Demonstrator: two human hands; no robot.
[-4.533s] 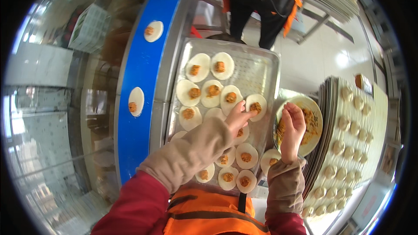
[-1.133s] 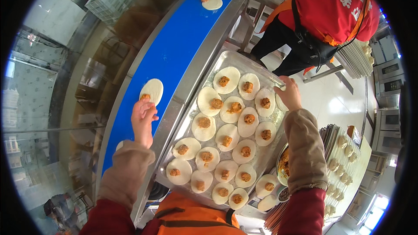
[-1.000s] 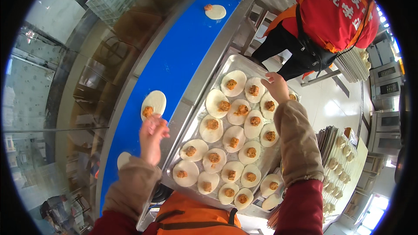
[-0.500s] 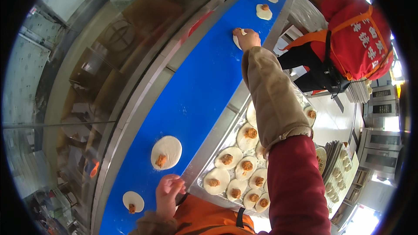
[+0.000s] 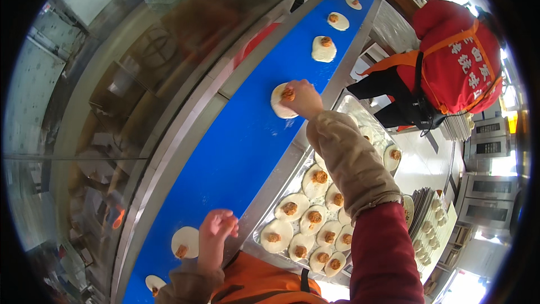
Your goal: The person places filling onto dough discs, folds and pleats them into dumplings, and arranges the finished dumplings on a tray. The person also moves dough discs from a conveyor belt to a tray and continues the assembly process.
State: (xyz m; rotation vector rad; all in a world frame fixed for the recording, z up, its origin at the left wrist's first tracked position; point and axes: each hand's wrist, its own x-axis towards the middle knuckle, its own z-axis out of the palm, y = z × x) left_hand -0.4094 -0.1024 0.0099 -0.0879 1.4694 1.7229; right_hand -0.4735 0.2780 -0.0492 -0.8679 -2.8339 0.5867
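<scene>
My right hand reaches across the blue conveyor belt, its fingertips closed on a brownish-orange lump of filling. The lump sits on a round, flat dough wrapper that lies on the belt. My left hand hovers over the belt's near right edge, its fingers curled in and nothing visible in them. Just left of it, another dough wrapper carries filling near its lower edge. A smaller-looking filled wrapper lies nearer, at the lower left.
Farther up the belt lie several filled wrappers. Beside the belt on the right, a metal tray holds rows of filled wrappers, partly hidden by my right arm. A co-worker in red stands beyond it. Stacked trays stand at the right.
The wrappers on the belt have shifted nearer and leftward. My right hand has come nearer along with its wrapper, more of which now shows. My left hand has risen slightly.
</scene>
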